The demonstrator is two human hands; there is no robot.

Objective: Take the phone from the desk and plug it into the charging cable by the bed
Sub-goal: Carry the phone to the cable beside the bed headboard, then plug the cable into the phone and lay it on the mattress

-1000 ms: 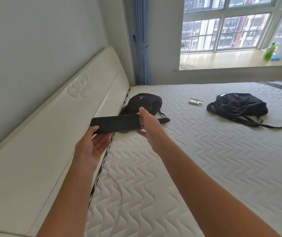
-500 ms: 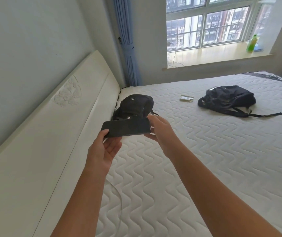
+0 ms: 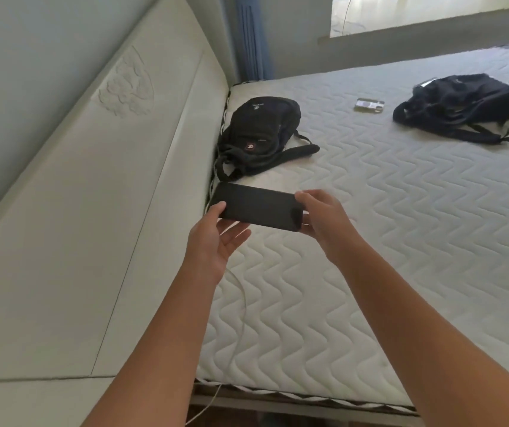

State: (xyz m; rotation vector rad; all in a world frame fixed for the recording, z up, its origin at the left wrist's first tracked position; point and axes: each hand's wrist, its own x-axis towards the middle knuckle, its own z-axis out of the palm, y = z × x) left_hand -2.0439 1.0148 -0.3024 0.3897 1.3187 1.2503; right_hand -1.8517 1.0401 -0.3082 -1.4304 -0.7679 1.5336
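A black phone with a dark screen lies flat between both hands, held above the mattress close to the headboard. My left hand supports its left end, thumb on the edge and fingers spread beneath. My right hand pinches its right end. A thin white charging cable runs over the mattress from below my left hand, down over the bed's near edge and to the floor. Whether the cable's plug sits in the phone is hidden by my hands.
A cream padded headboard runs along the left. A black bag lies against it just beyond the phone. Farther right on the mattress are a small device and a second black backpack. A window sill is behind.
The view has tilted down and drawn nearer the bed. Both hands lowered the phone toward the mattress, keeping the same hold on its two ends.
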